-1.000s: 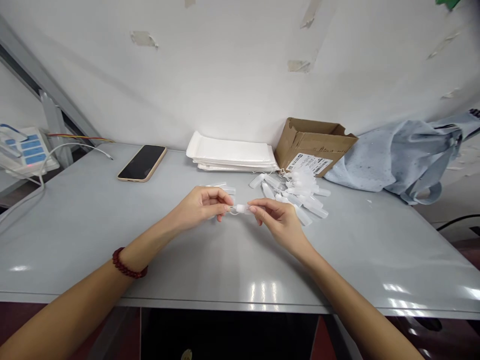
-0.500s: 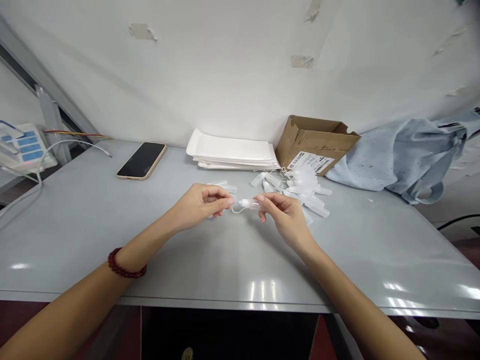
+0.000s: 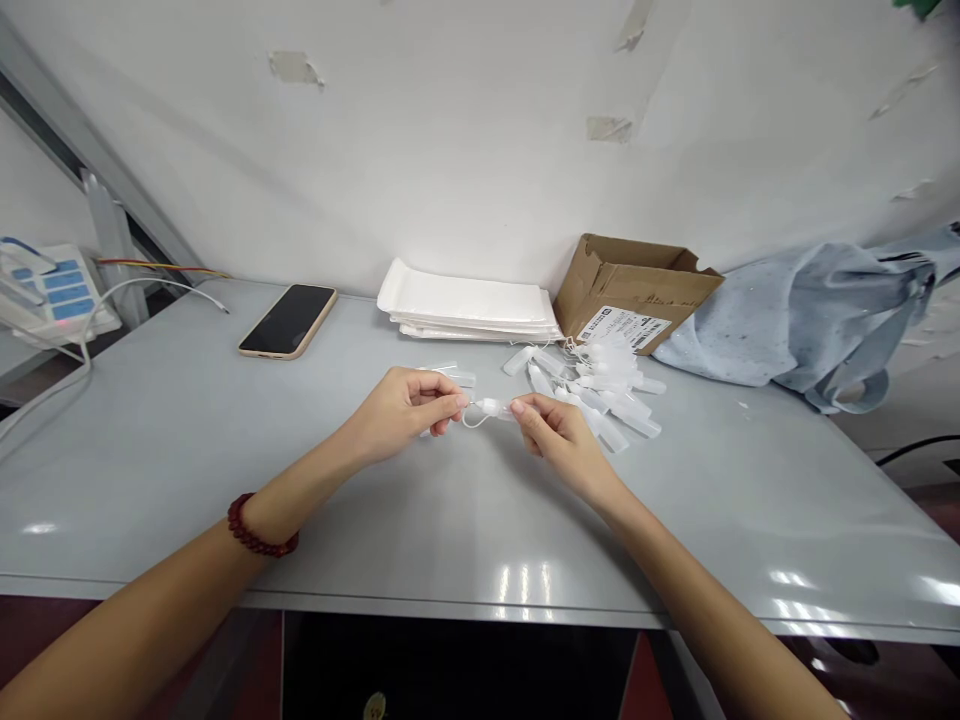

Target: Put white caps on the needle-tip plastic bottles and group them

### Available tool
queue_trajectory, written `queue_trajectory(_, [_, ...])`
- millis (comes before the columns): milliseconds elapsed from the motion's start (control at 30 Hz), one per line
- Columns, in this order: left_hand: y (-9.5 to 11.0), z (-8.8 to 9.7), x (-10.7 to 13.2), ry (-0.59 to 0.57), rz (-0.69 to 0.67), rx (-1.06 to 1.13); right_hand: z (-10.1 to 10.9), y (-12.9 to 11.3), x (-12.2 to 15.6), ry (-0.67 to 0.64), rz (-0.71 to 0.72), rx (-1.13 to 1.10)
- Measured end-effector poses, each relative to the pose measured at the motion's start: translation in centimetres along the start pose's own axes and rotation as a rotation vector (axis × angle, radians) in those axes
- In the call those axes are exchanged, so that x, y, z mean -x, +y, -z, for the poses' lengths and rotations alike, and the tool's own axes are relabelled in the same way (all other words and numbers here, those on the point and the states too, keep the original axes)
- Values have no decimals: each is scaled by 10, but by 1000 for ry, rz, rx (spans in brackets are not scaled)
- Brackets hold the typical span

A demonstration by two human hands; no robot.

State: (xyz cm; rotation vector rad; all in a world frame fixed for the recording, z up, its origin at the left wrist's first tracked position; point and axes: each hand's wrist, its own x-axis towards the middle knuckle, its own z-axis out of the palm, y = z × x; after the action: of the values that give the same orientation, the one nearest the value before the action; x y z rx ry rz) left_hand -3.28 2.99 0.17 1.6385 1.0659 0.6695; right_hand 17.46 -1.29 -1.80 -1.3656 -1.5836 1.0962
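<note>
A small translucent needle-tip bottle (image 3: 493,408) lies level between my two hands above the grey table. My right hand (image 3: 559,437) pinches its body between thumb and fingers, covering most of it. At the other end, my left hand (image 3: 416,412) is closed in a pinch at the thin tip; whether a small cap sits in those fingers is hidden. A thin white strap (image 3: 474,424) loops below the tip, from the bottle's neck to my left fingertips. A pile of similar bottles (image 3: 611,380) lies beyond my right hand. Several clear plastic pieces (image 3: 457,374) lie behind my left hand.
Against the wall stand a stack of white envelopes (image 3: 469,300) and an open cardboard box (image 3: 637,290). A light blue cloth bag (image 3: 780,310) lies at right, a phone (image 3: 289,322) at left. A white cable (image 3: 112,290) crosses the table's left edge (image 3: 45,400).
My right fingers have shifted slightly left along the bottle, nearer its neck, and cover more of its body. My left hand keeps its pinch at the tip. The view has shifted slightly.
</note>
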Motion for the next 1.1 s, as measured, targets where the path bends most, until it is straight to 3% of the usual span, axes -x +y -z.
queue_trajectory(867, [-11, -6, -3, -62, 4, 5, -2, 7, 2, -52, 97, 136])
queue_trajectory(1100, [-4, -4, -2, -85, -16, -9, 4, 3, 0, -48, 92, 122])
